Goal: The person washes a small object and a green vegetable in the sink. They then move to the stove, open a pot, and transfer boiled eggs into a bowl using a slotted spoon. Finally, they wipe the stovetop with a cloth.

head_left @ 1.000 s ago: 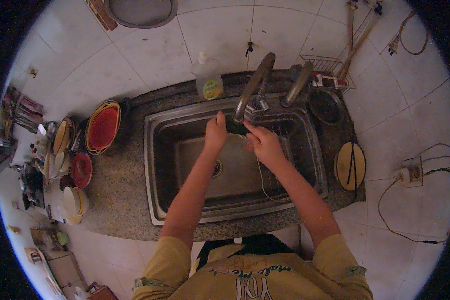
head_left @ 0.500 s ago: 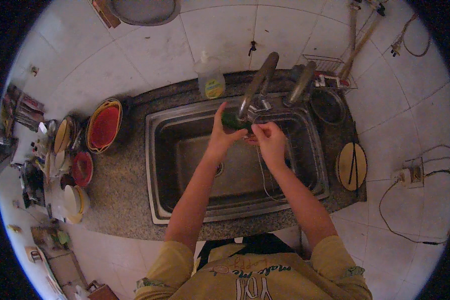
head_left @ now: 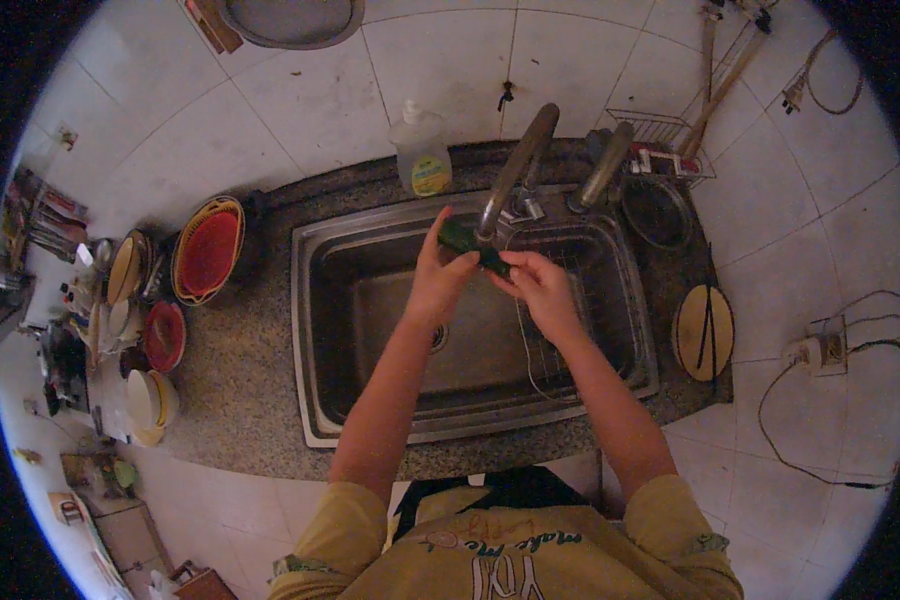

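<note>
A dark green, oblong thing (head_left: 460, 238) is held under the mouth of the curved metal faucet (head_left: 518, 165), above the sink; its exact kind I cannot make out. My left hand (head_left: 440, 278) grips its left part, the thumb lying across the near side and a finger reaching up past it. With fingertips pinched together, my right hand (head_left: 540, 285) holds its right end. The steel sink (head_left: 385, 340) lies below both hands, its drain partly behind my left forearm. Whether water is running is too dim to tell.
Behind the sink stands a clear pump bottle (head_left: 423, 160) with a yellow label. A wire rack (head_left: 560, 350) sits in the sink's right side. Red baskets (head_left: 210, 250) and bowls (head_left: 163, 336) crowd the left counter. At right lies a round board (head_left: 703, 335) with dark sticks.
The green thing has tilted, its right end now lower and showing more. My left thumb has drawn back slightly, and my right hand has shifted a little down and turned.
</note>
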Action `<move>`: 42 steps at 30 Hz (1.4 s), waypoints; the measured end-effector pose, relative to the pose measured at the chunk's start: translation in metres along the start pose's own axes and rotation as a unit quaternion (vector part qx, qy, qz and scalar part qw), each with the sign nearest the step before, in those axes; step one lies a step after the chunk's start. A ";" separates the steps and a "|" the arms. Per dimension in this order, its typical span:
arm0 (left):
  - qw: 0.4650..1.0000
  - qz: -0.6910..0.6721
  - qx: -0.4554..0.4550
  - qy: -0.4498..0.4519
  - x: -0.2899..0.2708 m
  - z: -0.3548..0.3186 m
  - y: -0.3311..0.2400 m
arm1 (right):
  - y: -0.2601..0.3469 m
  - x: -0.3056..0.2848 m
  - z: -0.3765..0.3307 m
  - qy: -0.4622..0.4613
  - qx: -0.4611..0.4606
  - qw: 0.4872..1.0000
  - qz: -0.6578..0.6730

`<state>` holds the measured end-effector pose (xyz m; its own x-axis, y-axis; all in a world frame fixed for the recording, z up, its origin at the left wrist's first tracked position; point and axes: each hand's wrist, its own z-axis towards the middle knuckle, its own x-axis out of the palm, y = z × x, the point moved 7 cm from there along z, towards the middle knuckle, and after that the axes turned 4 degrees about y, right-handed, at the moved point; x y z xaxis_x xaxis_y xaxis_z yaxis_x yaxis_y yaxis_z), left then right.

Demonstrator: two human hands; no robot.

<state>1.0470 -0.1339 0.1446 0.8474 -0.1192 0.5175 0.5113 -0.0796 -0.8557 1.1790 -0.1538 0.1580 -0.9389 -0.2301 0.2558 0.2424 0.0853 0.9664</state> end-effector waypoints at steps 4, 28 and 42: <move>0.997 -0.070 -0.005 -0.030 -0.007 0.002 0.006 | -0.010 0.000 -0.005 0.032 0.035 0.999 0.010; 0.748 0.646 -0.111 -0.105 0.011 -0.016 -0.006 | -0.040 -0.015 0.057 -0.115 0.050 0.938 -0.324; 0.735 0.671 0.056 -0.084 0.013 -0.025 -0.005 | -0.059 -0.014 0.061 -0.134 0.049 0.986 0.082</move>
<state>1.0518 -0.1602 0.1561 0.6009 0.1081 -0.7920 -0.7994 0.0819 -0.5952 1.1629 -0.0961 0.0964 -0.9228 0.0577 0.3808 0.3845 0.1970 0.9019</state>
